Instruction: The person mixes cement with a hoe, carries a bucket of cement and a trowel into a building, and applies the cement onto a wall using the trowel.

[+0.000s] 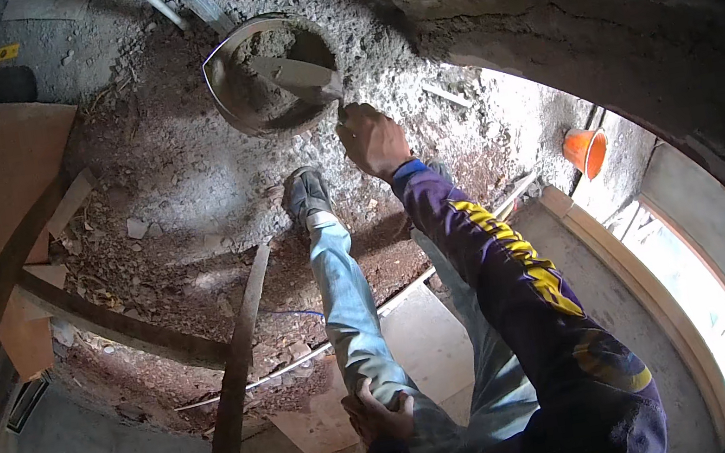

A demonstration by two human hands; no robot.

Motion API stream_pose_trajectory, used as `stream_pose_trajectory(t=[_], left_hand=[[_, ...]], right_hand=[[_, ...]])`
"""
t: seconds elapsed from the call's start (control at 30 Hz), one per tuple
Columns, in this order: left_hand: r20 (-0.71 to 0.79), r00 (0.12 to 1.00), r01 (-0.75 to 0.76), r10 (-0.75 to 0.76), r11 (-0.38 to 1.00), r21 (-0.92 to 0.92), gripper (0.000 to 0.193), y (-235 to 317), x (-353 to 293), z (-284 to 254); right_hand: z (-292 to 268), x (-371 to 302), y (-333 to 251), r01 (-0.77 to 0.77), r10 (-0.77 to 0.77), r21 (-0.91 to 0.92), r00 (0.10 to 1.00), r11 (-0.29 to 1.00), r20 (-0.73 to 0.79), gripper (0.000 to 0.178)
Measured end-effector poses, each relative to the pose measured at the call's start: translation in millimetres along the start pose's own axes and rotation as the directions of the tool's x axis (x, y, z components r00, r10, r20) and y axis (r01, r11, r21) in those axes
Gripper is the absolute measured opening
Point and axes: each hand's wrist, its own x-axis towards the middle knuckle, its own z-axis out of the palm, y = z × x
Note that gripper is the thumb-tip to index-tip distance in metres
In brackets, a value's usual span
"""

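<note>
My right hand [372, 141] reaches forward, its fingers closed around the handle of a trowel [298, 77]. The trowel's grey blade lies over the mouth of a round bucket [219, 88], pointing toward its left side. Grey mortar [254, 53] sits inside the bucket, partly covered by the blade. Close to my body, my left hand [379, 413] rests on my left thigh with its fingers bent over the trouser cloth. Nothing shows in that hand.
Rubble and loose soil [181, 207] cover the ground. Dark wooden beams [240, 376] cross at the left beside a brown board [16, 166]. A rough plastered wall [554, 1] overhangs the upper right. An orange bucket [586, 152] lies at the right.
</note>
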Motion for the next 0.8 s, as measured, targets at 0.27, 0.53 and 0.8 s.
stream_pose_trajectory(t=[0.27, 0.53, 0.8], left_hand=[[-0.075, 0.996, -0.042, 0.043, 0.999, 0.027, 0.079, 2, -2, -10], [-0.073, 0.997, -0.037, 0.034, 0.999, -0.033, 0.079, 1, 5, -17], [-0.094, 0.995, -0.010, 0.010, 1.000, 0.003, 0.077, 6, 6, -21]], right_hand=[[-26, 91, 7, 0.510, -0.334, -0.384, 0.834, 0.770, 0.440, 0.026], [-14, 112, 21, 0.441, -0.233, -0.385, 0.847, 0.811, 0.478, 0.023], [31, 41, 40, 0.070, -0.050, -0.078, 0.972, 0.995, 0.231, 0.034]])
